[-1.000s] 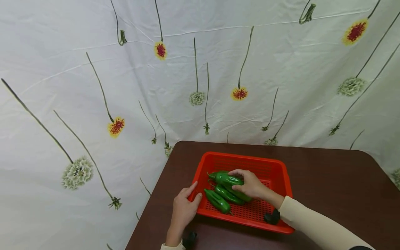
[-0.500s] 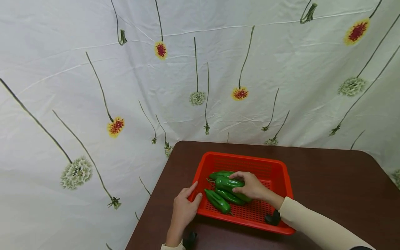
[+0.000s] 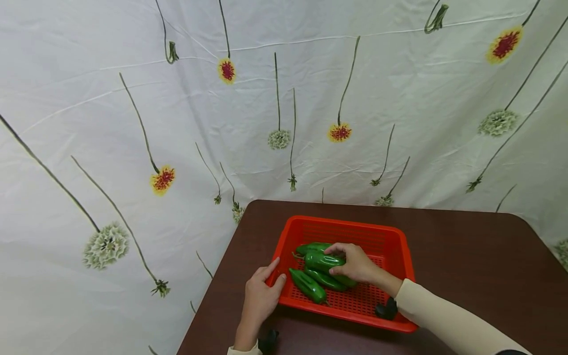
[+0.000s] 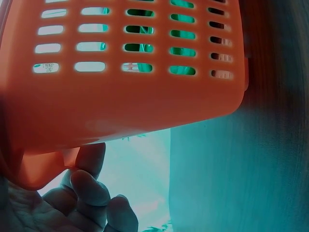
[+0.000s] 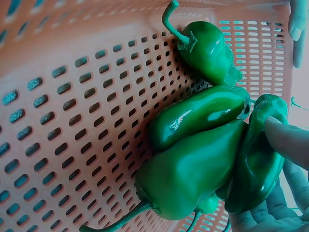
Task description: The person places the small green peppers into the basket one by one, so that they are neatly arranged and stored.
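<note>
In the head view my left hand (image 3: 261,297) grips the left side of a red plastic basket (image 3: 338,313). The left wrist view shows its fingers (image 4: 89,186) curled under the basket's rim. My right hand (image 3: 356,264) reaches into the basket and holds a glossy green pepper (image 3: 320,261) between thumb and fingers. In the right wrist view the thumb lies across this pepper (image 5: 256,154), with the other fingers behind it. Several more green peppers lie about it: a plump one (image 5: 188,176), a slimmer one (image 5: 198,118) and one with a curved stem (image 5: 206,53).
The basket stands on a dark brown table (image 3: 466,261). A white cloth (image 3: 310,98) printed with flowers hangs behind it. Black devices sit at both wrists, one at the right cuff (image 3: 386,309) inside the basket and one near the left cuff (image 3: 268,340).
The held pepper has turned and shifted slightly toward the basket's front, so more of the pepper behind it shows. My left hand has stayed on the rim.
</note>
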Action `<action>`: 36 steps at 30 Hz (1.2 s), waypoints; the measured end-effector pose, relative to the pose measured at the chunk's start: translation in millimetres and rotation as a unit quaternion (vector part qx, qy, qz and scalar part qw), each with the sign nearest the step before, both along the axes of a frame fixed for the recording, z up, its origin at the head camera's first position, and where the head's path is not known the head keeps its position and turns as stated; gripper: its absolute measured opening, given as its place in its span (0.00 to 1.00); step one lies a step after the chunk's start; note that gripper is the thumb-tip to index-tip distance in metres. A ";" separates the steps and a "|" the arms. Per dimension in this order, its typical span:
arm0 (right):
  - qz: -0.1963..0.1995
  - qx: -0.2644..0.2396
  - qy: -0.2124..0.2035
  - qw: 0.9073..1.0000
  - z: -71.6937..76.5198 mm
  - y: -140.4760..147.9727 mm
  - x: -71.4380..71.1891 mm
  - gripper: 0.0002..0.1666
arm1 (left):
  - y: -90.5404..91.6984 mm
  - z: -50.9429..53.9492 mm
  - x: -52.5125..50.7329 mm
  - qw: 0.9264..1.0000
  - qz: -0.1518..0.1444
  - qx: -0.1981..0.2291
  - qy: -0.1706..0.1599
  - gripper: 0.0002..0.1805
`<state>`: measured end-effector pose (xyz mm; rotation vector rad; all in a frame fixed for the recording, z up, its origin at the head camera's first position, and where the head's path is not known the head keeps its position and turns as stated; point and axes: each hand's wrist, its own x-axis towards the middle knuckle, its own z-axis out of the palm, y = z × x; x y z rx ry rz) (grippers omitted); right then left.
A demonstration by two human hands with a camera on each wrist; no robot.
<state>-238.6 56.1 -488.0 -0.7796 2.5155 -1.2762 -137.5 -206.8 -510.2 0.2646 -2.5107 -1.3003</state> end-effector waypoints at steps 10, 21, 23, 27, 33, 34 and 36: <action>-0.004 -0.009 -0.013 1.000 -1.2 -1.0 -0.7 0.29 | -0.7 -0.2 0.3 1.000 -0.001 -0.011 0.008 0.25; 0.012 -0.023 -0.019 0.999 2.7 2.8 2.0 0.29 | -1.0 0.9 0.6 1.000 0.002 -0.014 0.009 0.25; 0.013 -0.024 -0.020 0.999 4.1 3.7 2.9 0.28 | -0.9 0.5 0.7 1.000 0.002 -0.014 0.004 0.25; 0.014 -0.030 -0.029 0.999 5.6 5.6 3.9 0.28 | -0.9 0.1 0.9 1.000 -0.002 -0.007 -0.007 0.25; 0.006 -0.040 -0.033 0.999 5.8 8.7 2.7 0.27 | -1.4 0.2 0.7 1.000 -0.004 -0.006 -0.003 0.25; 0.002 -0.040 -0.031 0.999 6.3 9.4 2.4 0.26 | -1.5 0.3 0.6 1.000 -0.002 -0.008 -0.003 0.25; -0.003 -0.041 -0.026 0.999 8.6 11.2 2.5 0.24 | -1.6 0.5 0.4 1.000 0.001 -0.012 -0.003 0.25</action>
